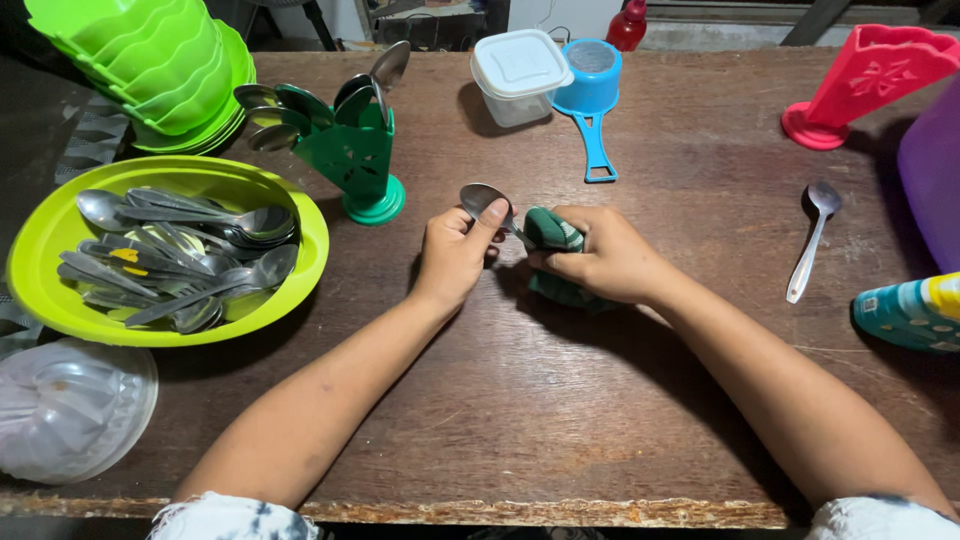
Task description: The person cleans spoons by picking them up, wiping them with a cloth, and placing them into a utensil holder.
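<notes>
On the wooden counter (560,420), the left hand (452,255) has its fingers pinched round a spoon (482,200), while the right hand (605,258) is closed on a green cloth (548,232) wrapping the handle. To the left is a lime plate (300,275) of spoons; beyond, a green spoon holder (358,160), lidded container (520,75) and blue strainer (592,95). A loose spoon (812,240) lies to the right.

Both hands (455,250) (600,255) closed, forearms converging.

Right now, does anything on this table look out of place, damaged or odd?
One spoon lies alone on the bare wooden table, right of the hands, far from the spoons in the yellow-green bowl and the green holder. The table's front edge looks chipped. Nothing is spilled. The left hand holds a spoon; the right hand grips a green cloth.
</notes>
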